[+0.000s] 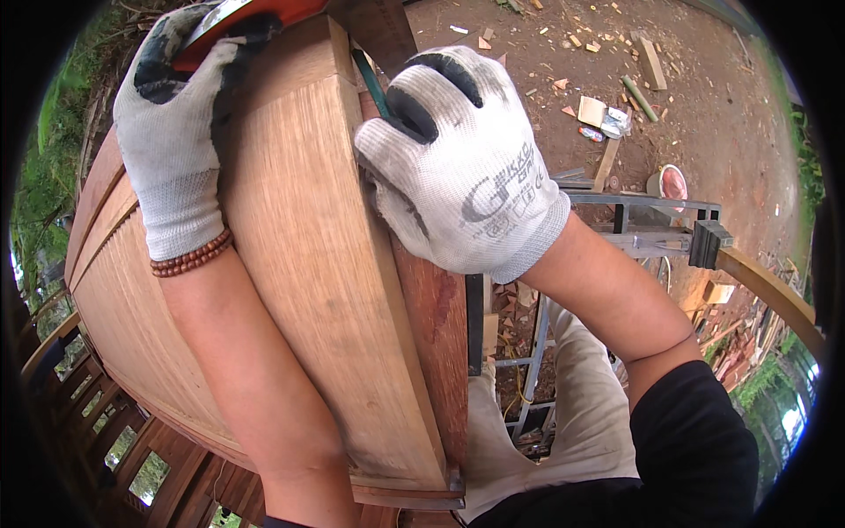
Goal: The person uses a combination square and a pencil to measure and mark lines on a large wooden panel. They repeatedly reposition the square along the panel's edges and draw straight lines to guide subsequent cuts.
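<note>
A thick pale wooden beam (308,211) runs up the middle of the head view. At its far end my left hand (180,114), in a white glove with dark palm, is closed on a red-handled try square (255,26). The square's flat metal blade (378,31) hangs over the beam's right side. My right hand (466,158), gloved alike, grips a thin green pencil (370,84) beside that edge, close to the blade. The pencil's tip is hard to make out. A reddish board (431,343) lies against the beam's right face.
Curved wooden planking (158,326) falls away on the left. To the right stand a metal frame (634,207) and a ladder (528,378) by my legs. Wood scraps (651,62), a green stick (640,97) and a white bucket (669,182) are on the dirt ground.
</note>
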A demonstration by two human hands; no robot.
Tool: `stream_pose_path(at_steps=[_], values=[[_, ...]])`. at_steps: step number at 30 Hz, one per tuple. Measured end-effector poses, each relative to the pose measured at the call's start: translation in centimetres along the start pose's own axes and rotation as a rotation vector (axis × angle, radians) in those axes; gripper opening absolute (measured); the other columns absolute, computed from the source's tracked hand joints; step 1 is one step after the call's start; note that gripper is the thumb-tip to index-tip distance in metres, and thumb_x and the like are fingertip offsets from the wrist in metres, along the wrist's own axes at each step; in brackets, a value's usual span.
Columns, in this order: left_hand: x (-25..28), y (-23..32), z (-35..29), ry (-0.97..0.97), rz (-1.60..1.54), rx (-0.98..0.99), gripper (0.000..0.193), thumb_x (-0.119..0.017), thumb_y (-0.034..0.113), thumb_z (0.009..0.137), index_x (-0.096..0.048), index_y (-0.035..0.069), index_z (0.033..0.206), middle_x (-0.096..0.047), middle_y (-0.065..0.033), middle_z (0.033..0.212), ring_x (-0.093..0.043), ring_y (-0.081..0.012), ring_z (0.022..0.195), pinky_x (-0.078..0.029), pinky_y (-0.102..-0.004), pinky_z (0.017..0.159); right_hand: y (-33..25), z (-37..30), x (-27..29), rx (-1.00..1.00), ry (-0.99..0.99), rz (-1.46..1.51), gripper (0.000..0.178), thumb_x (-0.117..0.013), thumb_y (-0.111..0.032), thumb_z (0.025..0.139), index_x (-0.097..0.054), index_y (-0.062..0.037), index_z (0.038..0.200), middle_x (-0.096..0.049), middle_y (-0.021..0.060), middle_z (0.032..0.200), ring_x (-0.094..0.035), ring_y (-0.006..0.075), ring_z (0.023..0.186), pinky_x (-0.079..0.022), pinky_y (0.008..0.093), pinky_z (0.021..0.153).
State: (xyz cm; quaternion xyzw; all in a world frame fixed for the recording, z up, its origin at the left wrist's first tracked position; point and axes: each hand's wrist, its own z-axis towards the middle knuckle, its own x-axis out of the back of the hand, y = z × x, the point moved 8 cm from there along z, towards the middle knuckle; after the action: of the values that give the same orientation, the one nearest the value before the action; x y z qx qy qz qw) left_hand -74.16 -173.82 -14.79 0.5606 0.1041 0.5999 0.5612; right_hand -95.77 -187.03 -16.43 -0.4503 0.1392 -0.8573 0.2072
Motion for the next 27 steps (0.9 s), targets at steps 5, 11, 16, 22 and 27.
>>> stream_pose_path(at_steps=[5,11,16,22,27], values=[[-0.8,2.0,0.4,-0.014,-0.009,-0.066,0.035,-0.077,0.006,0.088,-0.069,0.001,0.122,-0.073,-0.0066,0.112,-0.068,-0.0147,0.102,-0.053,-0.0286,0.094,0.1,1.0,-0.4,0.028,0.021,-0.023,0.021,-0.064,-0.027,0.077,-0.068,-0.0103,0.089,-0.060,0.0159,0.097,-0.056,0.0361,0.102,-0.043,0.0519,0.090],[-1.1,2.8,-0.1,0.011,0.027,-0.075,0.036,-0.078,0.003,0.088,-0.068,-0.002,0.123,-0.072,-0.0059,0.113,-0.066,-0.0108,0.101,-0.054,-0.0256,0.092,0.3,1.2,-0.6,-0.019,-0.088,0.016,0.035,-0.076,-0.024,0.067,-0.066,-0.0102,0.098,-0.059,0.0172,0.106,-0.057,0.0395,0.107,-0.044,0.0574,0.096],[-1.1,2.8,0.0,0.012,0.059,-0.076,0.039,-0.078,0.004,0.088,-0.068,-0.002,0.125,-0.072,-0.0063,0.113,-0.067,-0.0117,0.101,-0.053,-0.0262,0.092,0.3,1.1,-0.4,0.007,0.036,-0.003,0.020,-0.065,-0.028,0.077,-0.068,-0.0119,0.088,-0.061,0.0148,0.096,-0.056,0.0353,0.100,-0.043,0.0508,0.088],[-1.5,2.9,-0.4,-0.019,-0.023,-0.025,0.040,-0.077,0.001,0.087,-0.067,-0.002,0.126,-0.072,-0.0064,0.114,-0.066,-0.0115,0.102,-0.053,-0.0261,0.092,0.0,0.3,-0.1,-0.007,0.022,0.010,0.023,-0.068,-0.029,0.075,-0.067,-0.0115,0.091,-0.058,0.0150,0.101,-0.055,0.0362,0.104,-0.043,0.0530,0.090],[-1.8,2.7,-1.1,-0.011,-0.081,0.001,0.039,-0.076,-0.002,0.088,-0.067,-0.002,0.125,-0.072,-0.0056,0.114,-0.066,-0.0106,0.102,-0.053,-0.0257,0.092,-0.4,-3.3,4.1,-0.115,-0.049,0.192,0.049,-0.073,-0.014,0.062,-0.070,-0.0095,0.111,-0.061,0.0151,0.111,-0.059,0.0391,0.108,-0.045,0.0562,0.095]])
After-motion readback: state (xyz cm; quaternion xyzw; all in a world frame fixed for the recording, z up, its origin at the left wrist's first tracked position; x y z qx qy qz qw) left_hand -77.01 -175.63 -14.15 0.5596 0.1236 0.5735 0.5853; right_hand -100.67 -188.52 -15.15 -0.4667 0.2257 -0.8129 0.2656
